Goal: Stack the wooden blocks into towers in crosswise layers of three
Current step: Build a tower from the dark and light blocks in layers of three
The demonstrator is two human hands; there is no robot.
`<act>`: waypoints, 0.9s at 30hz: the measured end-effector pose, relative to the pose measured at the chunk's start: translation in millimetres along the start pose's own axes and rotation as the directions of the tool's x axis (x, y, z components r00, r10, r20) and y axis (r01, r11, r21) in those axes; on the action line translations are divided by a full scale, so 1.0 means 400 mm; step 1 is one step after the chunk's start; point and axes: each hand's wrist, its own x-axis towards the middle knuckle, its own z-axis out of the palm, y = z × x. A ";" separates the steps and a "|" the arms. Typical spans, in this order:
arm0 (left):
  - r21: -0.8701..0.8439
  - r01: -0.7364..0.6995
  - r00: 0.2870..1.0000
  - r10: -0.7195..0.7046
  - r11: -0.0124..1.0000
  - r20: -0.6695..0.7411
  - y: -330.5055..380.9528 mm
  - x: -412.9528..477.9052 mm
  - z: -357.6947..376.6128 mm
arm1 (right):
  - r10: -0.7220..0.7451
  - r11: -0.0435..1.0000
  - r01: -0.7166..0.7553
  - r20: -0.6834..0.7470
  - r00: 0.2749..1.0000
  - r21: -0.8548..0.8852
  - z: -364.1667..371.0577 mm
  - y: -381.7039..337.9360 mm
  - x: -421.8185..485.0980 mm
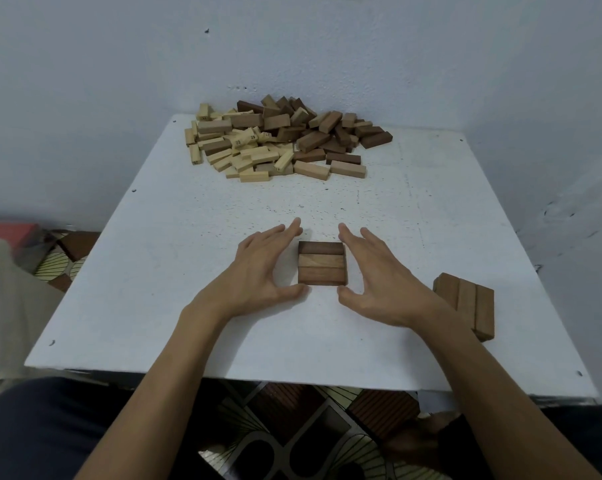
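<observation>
Three brown wooden blocks lie side by side as one flat square layer [322, 263] near the middle of the white table [154, 271]. My left hand [265, 268] sits just left of the layer, fingers straight, thumb near its front left corner. My right hand [379, 275] mirrors it on the right side, fingers straight, thumb by the front right corner. Neither hand holds a block. A second group of three brown blocks [467, 308] lies side by side at the right, partly behind my right forearm.
A large loose pile of light and dark wooden blocks [278, 138] covers the far part of the table against the pale wall. The table's front edge [292, 377] runs close to my lap. Patterned floor shows below.
</observation>
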 end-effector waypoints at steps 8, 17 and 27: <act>-0.023 -0.008 1.000 0.008 1.000 0.009 -0.019 0.013 0.009 | -0.015 1.000 0.015 -0.031 0.999 0.006 0.007 0.002 0.006; -0.043 -0.018 1.000 0.018 0.999 0.009 0.000 0.016 -0.006 | -0.053 0.999 0.052 -0.092 0.994 -0.011 0.006 0.006 0.004; -0.077 -0.100 0.995 0.102 0.992 0.021 0.117 0.055 -0.006 | -0.038 0.999 0.033 -0.216 0.976 -0.026 -0.061 0.053 -0.101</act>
